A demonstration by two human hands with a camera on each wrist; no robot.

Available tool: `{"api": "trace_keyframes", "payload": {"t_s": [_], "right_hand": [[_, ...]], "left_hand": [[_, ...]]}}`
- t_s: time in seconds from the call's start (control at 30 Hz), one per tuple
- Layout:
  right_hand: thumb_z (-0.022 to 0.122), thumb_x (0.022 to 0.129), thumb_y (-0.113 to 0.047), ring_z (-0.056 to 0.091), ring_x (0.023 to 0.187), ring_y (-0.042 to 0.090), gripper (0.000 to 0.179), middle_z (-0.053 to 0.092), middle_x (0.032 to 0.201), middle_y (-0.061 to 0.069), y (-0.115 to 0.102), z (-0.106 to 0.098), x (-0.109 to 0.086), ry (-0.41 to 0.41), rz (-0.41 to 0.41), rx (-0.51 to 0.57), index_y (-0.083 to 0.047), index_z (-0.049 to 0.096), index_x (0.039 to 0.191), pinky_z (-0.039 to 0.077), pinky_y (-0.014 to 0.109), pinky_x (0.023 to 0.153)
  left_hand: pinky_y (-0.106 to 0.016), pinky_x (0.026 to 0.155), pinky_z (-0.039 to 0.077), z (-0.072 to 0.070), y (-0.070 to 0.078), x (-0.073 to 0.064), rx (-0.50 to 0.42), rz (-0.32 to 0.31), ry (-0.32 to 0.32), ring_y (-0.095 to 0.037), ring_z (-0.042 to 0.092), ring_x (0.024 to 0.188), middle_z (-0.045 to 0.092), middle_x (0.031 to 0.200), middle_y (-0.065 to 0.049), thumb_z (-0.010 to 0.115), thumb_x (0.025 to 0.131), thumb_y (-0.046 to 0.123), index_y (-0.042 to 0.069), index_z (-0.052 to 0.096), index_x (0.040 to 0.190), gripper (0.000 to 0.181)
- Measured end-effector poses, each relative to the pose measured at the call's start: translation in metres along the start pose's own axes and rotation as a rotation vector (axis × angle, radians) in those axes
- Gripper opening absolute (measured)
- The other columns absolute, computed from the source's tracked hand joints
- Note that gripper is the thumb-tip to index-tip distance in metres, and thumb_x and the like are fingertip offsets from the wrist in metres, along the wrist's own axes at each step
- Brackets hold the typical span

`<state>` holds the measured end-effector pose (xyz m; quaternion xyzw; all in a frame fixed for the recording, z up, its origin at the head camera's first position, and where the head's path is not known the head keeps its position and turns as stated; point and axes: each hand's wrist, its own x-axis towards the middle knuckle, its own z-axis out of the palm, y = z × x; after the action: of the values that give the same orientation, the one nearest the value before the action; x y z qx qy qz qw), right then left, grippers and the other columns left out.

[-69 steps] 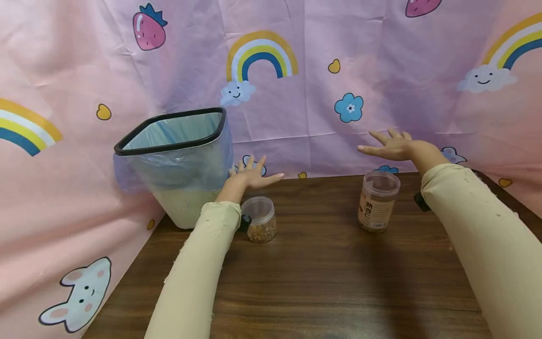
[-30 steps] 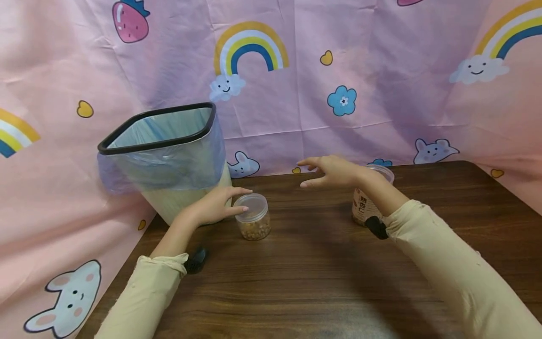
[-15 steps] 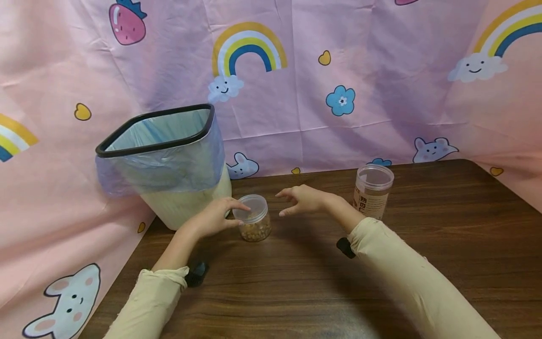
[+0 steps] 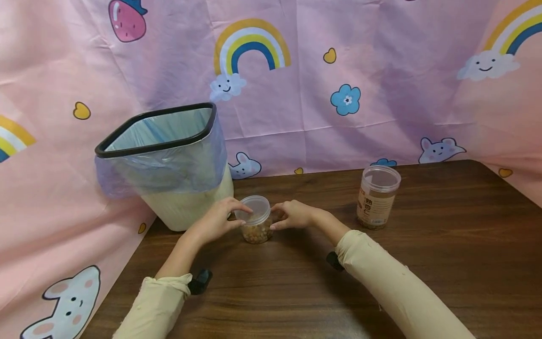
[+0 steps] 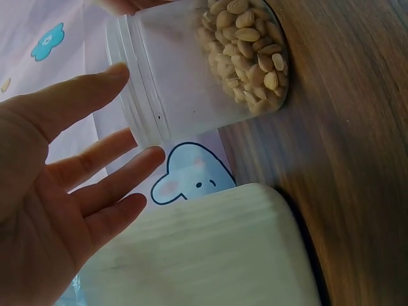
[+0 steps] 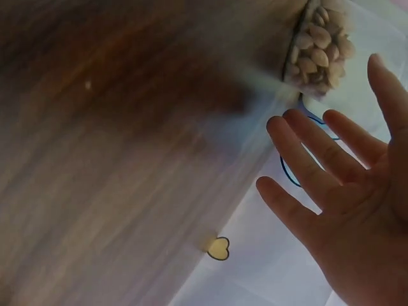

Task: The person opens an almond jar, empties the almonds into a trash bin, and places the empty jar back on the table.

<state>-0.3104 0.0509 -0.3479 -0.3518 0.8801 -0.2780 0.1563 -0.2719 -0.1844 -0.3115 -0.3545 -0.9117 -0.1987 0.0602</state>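
A small clear plastic jar (image 4: 257,231) with a translucent lid stands upright on the table, partly filled with almonds (image 5: 245,57). On its left, my left hand (image 4: 217,217) is at the lid, thumb in front and index finger reaching over the top. In the left wrist view the thumb overlaps the lid's rim, while the other fingers lie loosely extended near its edge. My right hand (image 4: 296,215) is at the jar's right side, fingertips right at the wall below the lid. The right wrist view shows its fingers spread and fairly straight, beside the jar.
A pale waste bin (image 4: 192,207) with a black rim and a bluish bag liner stands just behind and left of the jar. To the right is a taller labelled jar (image 4: 377,202). Behind the brown wooden table (image 4: 275,292) hangs a patterned pink-purple cloth (image 4: 313,103).
Both hands lower from above the table. The right hand moves left, past the tall jar, to the small jar. The left hand settles at the small jar's lid; both jars stay put.
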Motion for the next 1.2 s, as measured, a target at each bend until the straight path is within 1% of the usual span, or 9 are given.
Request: {"api": "trace_keyframes", "payload": {"t_s": [0.23, 0.47, 0.6, 0.7, 0.83, 0.93, 1.0, 1.1, 1.2], "right_hand": [[0.060, 0.089, -0.030, 0.060, 0.101, 0.024, 0.048, 0.061, 0.111, 0.015, -0.004, 0.002, 0.004, 0.076, -0.025, -0.049, 0.004, 0.052, 0.122, 0.047, 0.033, 0.086], [0.061, 0.089, -0.029, 0.060, 0.099, 0.021, 0.042, 0.063, 0.109, 0.012, -0.005, 0.004, 0.005, 0.091, -0.019, -0.075, 0.001, 0.057, 0.118, 0.047, 0.033, 0.085], [0.060, 0.089, -0.029, 0.062, 0.086, 0.015, 0.039, 0.065, 0.099, 0.007, -0.006, 0.003, 0.004, 0.088, -0.019, -0.109, -0.002, 0.059, 0.116, 0.048, 0.030, 0.075], [0.060, 0.089, -0.030, 0.056, 0.069, 0.009, 0.036, 0.062, 0.085, 0.002, -0.008, 0.001, 0.003, 0.082, -0.018, -0.149, -0.004, 0.060, 0.113, 0.044, 0.026, 0.064], [0.061, 0.088, -0.030, 0.046, 0.059, 0.008, 0.030, 0.056, 0.073, 0.001, -0.011, -0.004, 0.000, 0.090, -0.013, -0.183, -0.005, 0.062, 0.103, 0.038, 0.026, 0.056], [0.063, 0.086, -0.030, 0.050, 0.063, 0.009, 0.027, 0.057, 0.075, 0.000, -0.013, -0.011, -0.003, 0.103, -0.001, -0.220, -0.006, 0.062, 0.098, 0.042, 0.027, 0.059], [0.063, 0.086, -0.030, 0.054, 0.066, 0.010, 0.026, 0.059, 0.078, -0.001, -0.015, -0.016, -0.005, 0.104, 0.001, -0.241, -0.007, 0.062, 0.098, 0.045, 0.028, 0.062], [0.064, 0.086, -0.028, 0.055, 0.069, 0.009, 0.025, 0.060, 0.081, -0.001, -0.018, -0.023, -0.007, 0.095, -0.010, -0.260, -0.007, 0.062, 0.100, 0.045, 0.028, 0.064], [0.065, 0.086, -0.026, 0.051, 0.065, 0.009, 0.024, 0.058, 0.077, 0.000, -0.021, -0.029, -0.009, 0.071, -0.029, -0.257, -0.006, 0.062, 0.098, 0.042, 0.025, 0.059]], "left_hand": [[-0.040, 0.078, 0.045, 0.002, 0.002, -0.001, -0.018, -0.004, 0.024, -0.027, 0.054, 0.092, 0.058, 0.098, -0.010, 0.071, 0.077, 0.000, 0.004, 0.068, 0.102, 0.025], [-0.042, 0.082, 0.045, 0.002, 0.006, 0.000, -0.029, -0.014, 0.019, -0.027, 0.054, 0.096, 0.057, 0.100, -0.010, 0.071, 0.077, 0.001, 0.004, 0.067, 0.102, 0.026], [-0.041, 0.082, 0.044, 0.003, 0.008, 0.001, -0.037, -0.033, 0.029, -0.028, 0.054, 0.096, 0.056, 0.100, -0.011, 0.072, 0.076, 0.001, 0.004, 0.067, 0.101, 0.026], [-0.041, 0.081, 0.044, 0.004, 0.010, 0.002, -0.053, -0.036, 0.045, -0.029, 0.053, 0.096, 0.056, 0.100, -0.012, 0.073, 0.075, 0.001, 0.003, 0.067, 0.100, 0.026], [-0.044, 0.084, 0.043, 0.005, 0.013, 0.003, -0.093, -0.051, 0.076, -0.033, 0.049, 0.103, 0.051, 0.111, -0.018, 0.076, 0.072, 0.001, -0.001, 0.056, 0.113, 0.046], [-0.047, 0.088, 0.041, 0.005, 0.014, 0.005, -0.122, -0.087, 0.087, -0.036, 0.045, 0.111, 0.043, 0.123, -0.023, 0.078, 0.070, 0.003, -0.001, 0.040, 0.129, 0.070], [-0.048, 0.089, 0.040, 0.005, 0.016, 0.008, -0.124, -0.106, 0.085, -0.036, 0.043, 0.113, 0.042, 0.127, -0.024, 0.079, 0.069, 0.007, 0.001, 0.032, 0.135, 0.081], [-0.049, 0.086, 0.040, 0.004, 0.018, 0.012, -0.102, -0.122, 0.073, -0.036, 0.045, 0.107, 0.047, 0.124, -0.024, 0.080, 0.067, 0.012, 0.005, 0.031, 0.138, 0.087], [-0.047, 0.081, 0.041, 0.005, 0.021, 0.018, -0.060, -0.130, 0.066, -0.034, 0.046, 0.101, 0.052, 0.116, -0.022, 0.081, 0.065, 0.021, 0.008, 0.035, 0.138, 0.088]]}}
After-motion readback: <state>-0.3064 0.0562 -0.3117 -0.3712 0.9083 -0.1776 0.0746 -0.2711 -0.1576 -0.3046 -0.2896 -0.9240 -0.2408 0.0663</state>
